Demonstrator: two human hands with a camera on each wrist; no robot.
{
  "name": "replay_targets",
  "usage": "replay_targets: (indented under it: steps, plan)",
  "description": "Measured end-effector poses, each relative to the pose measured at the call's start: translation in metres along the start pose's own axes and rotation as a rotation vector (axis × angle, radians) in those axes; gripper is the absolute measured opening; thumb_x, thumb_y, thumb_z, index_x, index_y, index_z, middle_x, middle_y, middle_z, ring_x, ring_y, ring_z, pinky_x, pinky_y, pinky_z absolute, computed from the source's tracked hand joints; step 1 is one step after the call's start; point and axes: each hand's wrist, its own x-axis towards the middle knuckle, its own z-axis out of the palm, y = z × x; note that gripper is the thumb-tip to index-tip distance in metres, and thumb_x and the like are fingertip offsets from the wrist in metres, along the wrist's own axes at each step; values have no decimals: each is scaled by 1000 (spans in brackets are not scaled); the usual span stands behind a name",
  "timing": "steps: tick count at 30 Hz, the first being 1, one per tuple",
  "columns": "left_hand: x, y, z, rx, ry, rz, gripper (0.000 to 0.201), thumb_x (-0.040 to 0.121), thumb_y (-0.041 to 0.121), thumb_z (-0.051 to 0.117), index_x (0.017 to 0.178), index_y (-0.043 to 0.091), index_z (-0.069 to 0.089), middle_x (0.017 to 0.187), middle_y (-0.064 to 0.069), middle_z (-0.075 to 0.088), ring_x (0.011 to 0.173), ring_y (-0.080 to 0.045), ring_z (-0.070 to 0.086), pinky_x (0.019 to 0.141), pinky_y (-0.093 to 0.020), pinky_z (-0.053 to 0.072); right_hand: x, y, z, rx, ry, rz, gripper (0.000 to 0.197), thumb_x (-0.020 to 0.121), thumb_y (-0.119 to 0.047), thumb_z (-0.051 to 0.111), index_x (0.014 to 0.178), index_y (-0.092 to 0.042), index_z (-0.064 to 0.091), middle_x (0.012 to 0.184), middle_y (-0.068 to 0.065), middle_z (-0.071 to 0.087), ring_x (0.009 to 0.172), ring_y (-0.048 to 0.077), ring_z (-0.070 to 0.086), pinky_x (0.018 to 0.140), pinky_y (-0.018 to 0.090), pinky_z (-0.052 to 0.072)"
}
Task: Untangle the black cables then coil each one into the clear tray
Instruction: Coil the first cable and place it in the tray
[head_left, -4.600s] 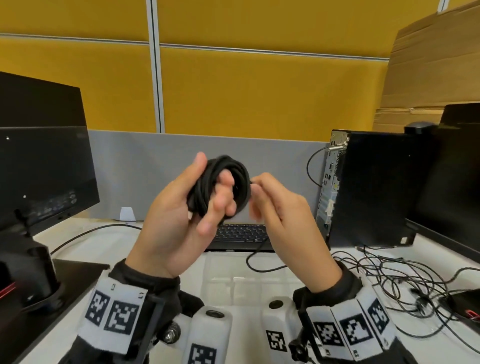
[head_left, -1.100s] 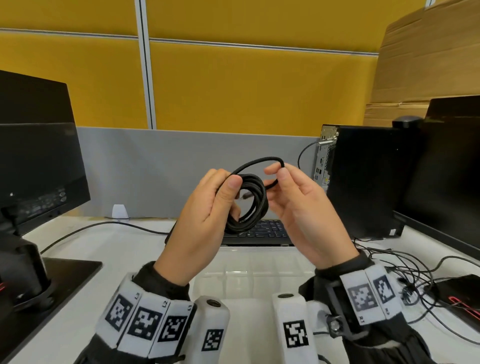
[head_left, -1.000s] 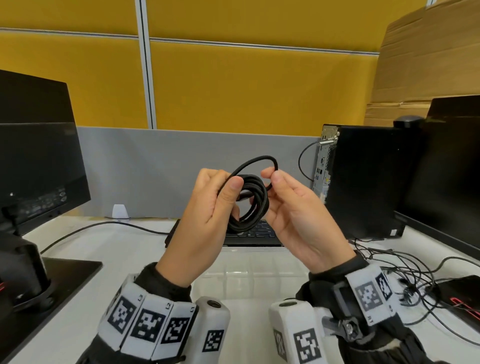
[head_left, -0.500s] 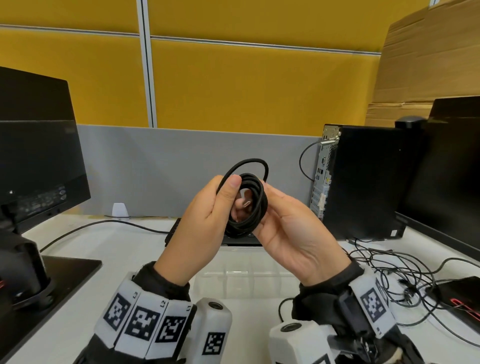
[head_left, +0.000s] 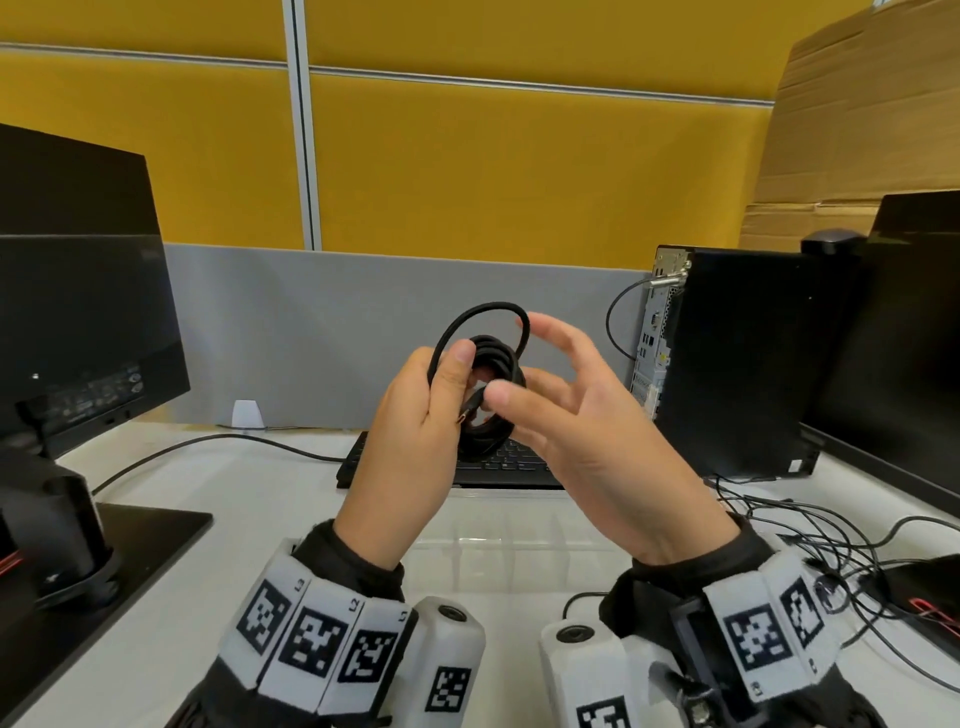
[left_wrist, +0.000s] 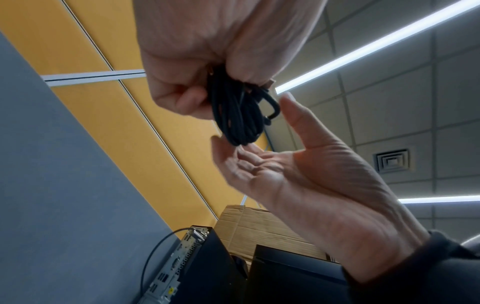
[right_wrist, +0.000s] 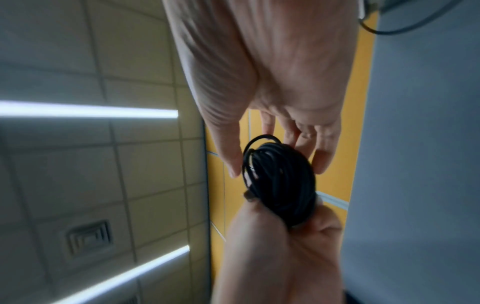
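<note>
A black cable wound into a small coil (head_left: 491, 364) is held up at chest height over the desk. My left hand (head_left: 447, 395) grips the coil's lower left side, thumb pressed on top. One loose loop (head_left: 483, 312) stands up above the bundle, and a metal plug tip (head_left: 464, 415) pokes out by the thumb. My right hand (head_left: 550, 374) is open beside the coil, fingers spread, thumb close to the strands. In the right wrist view its fingers (right_wrist: 322, 160) flank the coil (right_wrist: 280, 181) without closing. The clear tray (head_left: 498, 551) lies on the desk below.
A tangle of thin black cables (head_left: 810, 540) sprawls on the desk at the right, in front of a black PC tower (head_left: 737, 364). A keyboard (head_left: 498, 462) lies behind the tray. A monitor (head_left: 78, 312) and its base stand at the left.
My right hand let go of the loose loop it pinched a second ago, cupped the coil, and now has spread open beside it. The left hand keeps its grip.
</note>
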Motion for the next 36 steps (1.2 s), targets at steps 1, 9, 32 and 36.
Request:
replay_targets:
  steps: [1,9,32,36]
  plan:
    - [-1,0,1,3,5,3,46,87,46,35,94,8,59,77,6,63,74,-2,60,64,-12,46,0,0,0,-69,7,-16,66,78,-18,69,132,-33,35,111,8,68,106,17,63,98,34,46]
    - [-1,1,2,25,52,21,43,85,46,39,92,7,57,85,-12,62,78,-15,57,67,-23,46,-6,-3,2,-720,44,-241,60,76,-27,75,119,-44,36,123,-19,39,110,-5,43,91,9,39]
    - [12,-6,-16,64,-4,69,38,82,48,39,79,12,51,61,5,45,55,-2,43,55,-12,36,-14,-16,12,-894,396,-715,7,88,-26,62,93,-23,60,94,-7,52,93,9,54,81,16,41]
    - [16,-5,-24,127,17,104,34,81,49,40,82,17,52,63,4,47,56,-2,45,55,-13,38,-23,-33,6,-797,412,-813,5,92,-22,56,92,-23,51,85,-13,57,78,1,56,68,18,46]
